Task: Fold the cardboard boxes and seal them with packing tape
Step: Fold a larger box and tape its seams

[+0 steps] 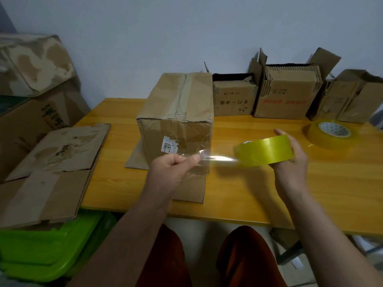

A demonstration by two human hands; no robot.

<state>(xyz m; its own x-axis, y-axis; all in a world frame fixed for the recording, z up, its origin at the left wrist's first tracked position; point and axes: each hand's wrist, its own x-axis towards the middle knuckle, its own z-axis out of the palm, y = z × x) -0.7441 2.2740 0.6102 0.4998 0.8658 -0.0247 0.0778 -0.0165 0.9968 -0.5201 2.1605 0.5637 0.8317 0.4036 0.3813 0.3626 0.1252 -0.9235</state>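
Observation:
A worn brown cardboard box (178, 112) stands upright in the middle of the wooden table (310, 193), its top flaps closed and old tape along the seam. Its bottom flaps spread flat on the table. My right hand (290, 160) grips a yellow roll of packing tape (264, 151) to the right of the box. My left hand (176, 164) pinches the free end of a clear tape strip (215, 159) pulled out from the roll. The strip stretches across the front of the box's lower right corner.
A second tape roll (329, 134) lies flat at the table's right. Three open boxes (288, 96) line the back wall. Flattened cardboard (51, 168) rests on green plastic bins (47, 249) at the left, with larger boxes (31, 85) stacked behind.

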